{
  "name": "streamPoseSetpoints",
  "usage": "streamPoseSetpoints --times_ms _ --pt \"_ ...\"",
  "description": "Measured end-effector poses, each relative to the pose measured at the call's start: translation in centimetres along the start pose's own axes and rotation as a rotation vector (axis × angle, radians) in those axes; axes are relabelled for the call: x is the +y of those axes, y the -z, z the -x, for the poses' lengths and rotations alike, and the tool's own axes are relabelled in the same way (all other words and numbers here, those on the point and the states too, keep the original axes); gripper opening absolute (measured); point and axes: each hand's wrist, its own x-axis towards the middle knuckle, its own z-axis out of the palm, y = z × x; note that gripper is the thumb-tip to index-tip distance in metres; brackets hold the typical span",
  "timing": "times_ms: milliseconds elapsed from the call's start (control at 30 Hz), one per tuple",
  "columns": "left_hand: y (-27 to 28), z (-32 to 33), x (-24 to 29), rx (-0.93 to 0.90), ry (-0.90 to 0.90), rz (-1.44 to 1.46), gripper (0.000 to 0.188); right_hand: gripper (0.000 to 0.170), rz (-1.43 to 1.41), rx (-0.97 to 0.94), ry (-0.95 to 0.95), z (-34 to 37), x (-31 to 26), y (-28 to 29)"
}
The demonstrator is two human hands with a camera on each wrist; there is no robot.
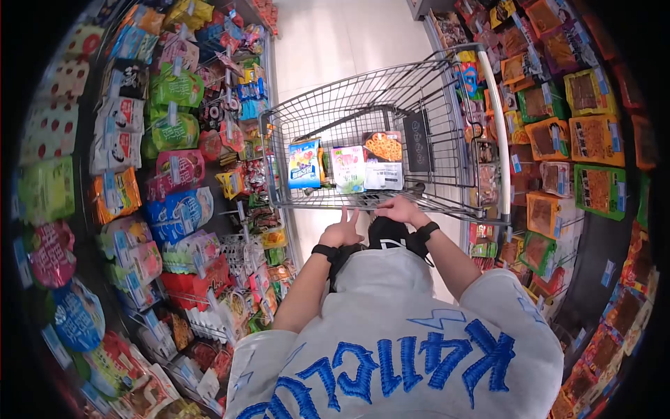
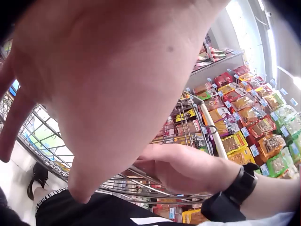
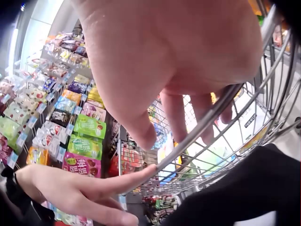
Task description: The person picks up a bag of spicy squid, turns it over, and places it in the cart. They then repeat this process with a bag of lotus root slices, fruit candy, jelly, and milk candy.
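Note:
A grey wire shopping cart (image 1: 335, 91) stands sideways in front of the person. My right hand (image 1: 399, 209) rests on its near rim (image 3: 207, 117); in the right wrist view the fingers hang over it on the basket side. My left hand (image 1: 342, 232) lies just left of it, with forefinger and middle finger stretched out to the rim, fingertip right at the metal in the right wrist view. Inside the cart are a blue-and-white bag (image 1: 304, 166), a white-and-pink pouch (image 1: 349, 167) and a pack with a brown food picture (image 1: 383, 148).
Shelves of hanging snack packs (image 1: 174, 129) line the left side, more packaged snacks (image 1: 593, 140) the right. The cart's pale push handle (image 1: 497, 126) is on the right, near that shelf. Light floor (image 1: 335, 35) runs ahead between the shelves.

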Motion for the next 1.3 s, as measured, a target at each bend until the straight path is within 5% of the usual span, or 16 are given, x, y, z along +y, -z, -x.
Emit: streamPoseSetpoints --times_ms 200,267,300,400,467,600,733,900,1000,1033,1133,1300 --pt "5.3 -2.3 1.6 -0.221 0.017 -0.015 0.111 0.032 0.187 -0.041 0.047 -2.3 -1.7 3.7" --pt "5.8 -4.7 0.8 -0.115 -0.121 -0.048 0.09 0.033 0.258 -0.147 0.11 -3.3 -2.2 5.6" --pt "7.1 -4.6 1.3 -0.03 -0.09 0.051 0.067 0.036 0.268 -0.178 0.069 -5.8 -0.3 5.0" --pt "10.3 -6.4 2.2 0.117 0.099 0.24 0.054 0.053 0.113 -0.195 -0.048 -10.4 1.5 8.1" --pt "9.1 -10.2 0.6 0.298 0.021 0.538 0.047 0.068 0.142 0.1 -0.089 -13.6 4.5 8.2" --pt "9.9 -14.4 1.6 0.126 0.09 1.159 0.043 0.074 -0.134 0.227 -0.28 -16.9 7.3 10.4" --pt "9.6 -19.5 2.4 0.151 0.112 1.213 0.044 0.077 -0.109 0.279 -0.472 -19.0 9.4 10.6" --pt "9.3 -26.4 2.6 0.137 0.098 1.189 0.072 0.069 -0.212 0.474 -0.398 -20.4 11.1 7.9" --pt "10.2 -28.9 3.3 0.119 0.083 1.132 0.072 0.064 -0.217 0.508 -0.348 -20.5 11.2 7.7" --pt "9.5 -30.5 3.0 0.171 0.021 1.068 0.073 0.051 -0.082 0.632 -0.264 -20.6 11.0 7.1" --pt "8.7 -30.5 3.9 0.09 -0.041 1.248 0.075 0.035 -0.332 0.413 -0.344 -20.3 10.1 7.2" --pt "10.1 -27.2 3.6 0.023 0.044 1.31 0.062 0.027 -0.626 0.36 -0.005 -17.3 6.9 8.5"
